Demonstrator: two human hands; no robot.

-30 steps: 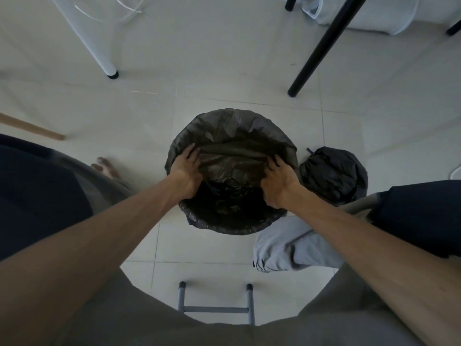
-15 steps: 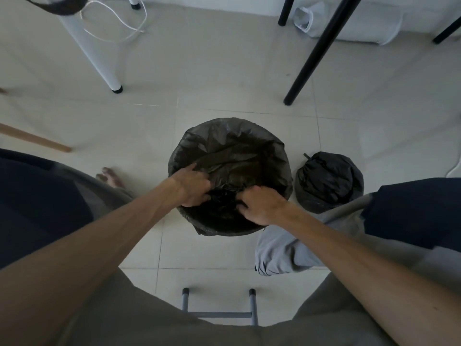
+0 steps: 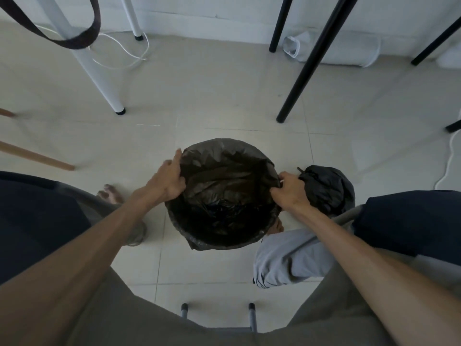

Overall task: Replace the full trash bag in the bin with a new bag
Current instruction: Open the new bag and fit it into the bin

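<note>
A round bin stands on the tiled floor in front of me, lined with a new black trash bag (image 3: 224, 181) whose edge is folded over the rim. My left hand (image 3: 167, 179) grips the bag at the bin's left rim. At the right rim, my right hand (image 3: 289, 191) pinches the bag's edge. The full trash bag (image 3: 329, 188), black and tied shut, sits on the floor just right of the bin, behind my right hand.
A white table leg (image 3: 99, 78) stands at the back left and a black leg (image 3: 306, 68) at the back right. White cables (image 3: 129, 52) lie near the wall. A grey cloth (image 3: 287, 258) lies by the bin's near right side. A wooden stick (image 3: 37, 156) crosses the left.
Both hands came out from inside the bag's middle and moved apart to the bin's left and right rims. The camera tilted up, so more of the floor and wall shows.
</note>
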